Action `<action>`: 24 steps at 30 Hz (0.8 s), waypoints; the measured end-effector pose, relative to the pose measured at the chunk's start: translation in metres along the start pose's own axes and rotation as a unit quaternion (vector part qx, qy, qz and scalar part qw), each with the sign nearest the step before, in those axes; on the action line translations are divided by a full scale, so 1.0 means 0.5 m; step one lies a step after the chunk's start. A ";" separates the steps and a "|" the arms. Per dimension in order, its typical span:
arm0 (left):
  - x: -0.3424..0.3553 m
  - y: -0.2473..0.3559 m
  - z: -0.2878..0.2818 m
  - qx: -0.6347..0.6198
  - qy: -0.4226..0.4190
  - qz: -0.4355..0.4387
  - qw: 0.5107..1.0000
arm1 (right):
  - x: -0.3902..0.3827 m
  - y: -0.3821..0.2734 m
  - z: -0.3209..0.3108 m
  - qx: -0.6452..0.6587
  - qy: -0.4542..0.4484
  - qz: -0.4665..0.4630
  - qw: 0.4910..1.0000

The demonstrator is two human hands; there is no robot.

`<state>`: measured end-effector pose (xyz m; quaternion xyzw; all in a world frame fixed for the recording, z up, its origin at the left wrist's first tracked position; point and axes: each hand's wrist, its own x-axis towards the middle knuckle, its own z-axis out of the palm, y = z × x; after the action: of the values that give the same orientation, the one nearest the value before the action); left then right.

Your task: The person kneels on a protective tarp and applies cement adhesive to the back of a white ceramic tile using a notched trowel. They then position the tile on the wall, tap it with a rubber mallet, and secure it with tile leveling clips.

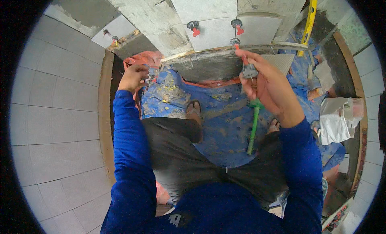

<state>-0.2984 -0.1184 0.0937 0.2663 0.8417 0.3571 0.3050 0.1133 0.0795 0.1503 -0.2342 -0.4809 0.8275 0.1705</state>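
Observation:
My right hand (pixel 271 83) is raised in front of the low wall. Pinched in its fingers is a tile leveling clip (pixel 249 70) with a red handle and a dark round base. Farther left and lower, my left hand (pixel 134 78) has its fingers curled together by a small red and whitish piece; what they hold is too small to make out. More leveling clips (pixel 193 27) with red handles stick out of the joints around the light wall tiles (pixel 213 35). One clip (pixel 235 42) is just beyond my right fingertips.
A green-handled tool (pixel 254 127) rests on the dirty blue tarp (pixel 221 129) between my sandalled feet. Mortar crumbs lie on the tarp near my left hand. A yellow spirit level (pixel 309 23) leans at the far right, and a white bag (pixel 337 123) sits at the right edge.

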 end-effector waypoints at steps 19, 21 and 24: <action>-0.216 0.219 0.382 -0.456 -0.355 -0.018 0.816 | -0.002 0.063 -0.006 -0.602 0.110 -0.425 0.667; -0.210 0.236 0.374 -0.436 -0.353 0.017 0.828 | -0.005 0.062 -0.011 -0.624 0.118 -0.414 0.652; -0.194 0.278 0.364 -0.449 -0.308 0.058 0.837 | 0.003 0.060 -0.013 -0.577 0.162 -0.378 0.706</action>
<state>-0.0730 -0.0193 0.1295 0.2450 0.4343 0.6124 0.6135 0.1139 0.0706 0.1211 -0.2159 -0.8778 0.2046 0.3754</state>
